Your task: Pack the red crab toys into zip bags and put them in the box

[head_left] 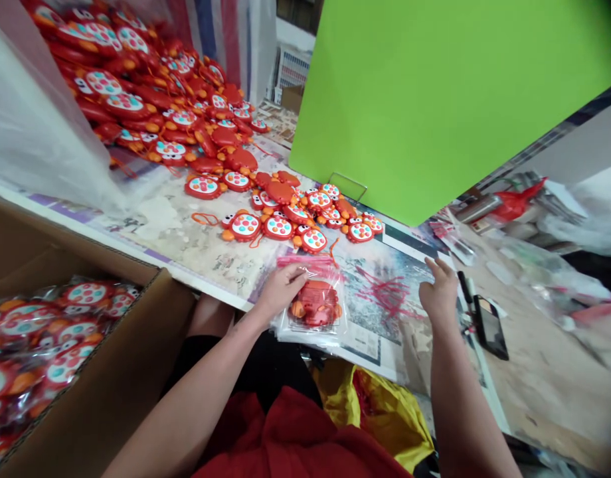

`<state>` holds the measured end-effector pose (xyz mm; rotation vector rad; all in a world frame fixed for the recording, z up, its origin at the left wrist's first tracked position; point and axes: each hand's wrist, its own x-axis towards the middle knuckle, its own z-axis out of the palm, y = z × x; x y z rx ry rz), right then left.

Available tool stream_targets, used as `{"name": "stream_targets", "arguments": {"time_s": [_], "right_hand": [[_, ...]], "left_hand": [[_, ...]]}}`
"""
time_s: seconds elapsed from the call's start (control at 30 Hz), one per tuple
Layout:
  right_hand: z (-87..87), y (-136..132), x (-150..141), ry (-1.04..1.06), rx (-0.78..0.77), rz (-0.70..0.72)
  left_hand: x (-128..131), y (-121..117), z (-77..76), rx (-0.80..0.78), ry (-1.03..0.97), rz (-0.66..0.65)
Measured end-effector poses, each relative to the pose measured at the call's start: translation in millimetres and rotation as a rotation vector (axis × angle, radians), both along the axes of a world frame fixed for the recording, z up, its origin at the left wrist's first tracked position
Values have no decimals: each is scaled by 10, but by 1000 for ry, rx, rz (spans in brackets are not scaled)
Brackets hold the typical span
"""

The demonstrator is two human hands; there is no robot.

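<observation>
A clear zip bag [335,326] with a red crab-shaped toy [318,307] inside lies on a stack of clear bags at the table's near edge. My left hand [284,290] is closed at the upper left of this bag, fingertips pinching near its pink zip strip [313,261]. To the right, my right hand [439,292] is raised over the table with its fingers apart and nothing visible in it. Between the hands and a little right of the bag lie thin pink strips [388,292]. Loose red crab toys [278,227] with coloured dots lie just beyond the bag.
A large heap of crab toys [171,151] spills from a white sack [46,113] at the back left. Bagged toys fill a cardboard box [111,385] at left. A green panel [435,99] stands behind. A phone [491,326] lies right; a yellow bag [398,415] hangs below.
</observation>
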<state>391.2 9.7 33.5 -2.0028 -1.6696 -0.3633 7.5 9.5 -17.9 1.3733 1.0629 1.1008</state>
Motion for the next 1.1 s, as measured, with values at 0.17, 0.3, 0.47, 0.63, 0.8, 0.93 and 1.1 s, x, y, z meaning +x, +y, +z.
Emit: {"name": "stream_targets", "arguments": {"time_s": [0.17,0.3,0.47,0.63,0.8,0.93,1.1], "right_hand": [[29,-29,-944,132,-111,313],[-105,-37,-1576,336,-295,478],[-174,-25,-1630,789,-334,479],[-174,-59,-1466,1157,-272,386],[-284,-48,-1449,1274,-197,385],[-391,-13,-1468,1252,-161,405],[-424,-28,-1496,1106,-177,467]], "left_hand": [[-7,-8,7,33,2,9],[-9,-6,-24,56,-38,-4],[-13,8,-44,50,-16,35],[-22,0,-11,2,-56,6],[-20,14,-32,-52,-233,-80],[-56,0,25,-91,-255,-43],[-87,-44,120,-12,-176,-10]]}}
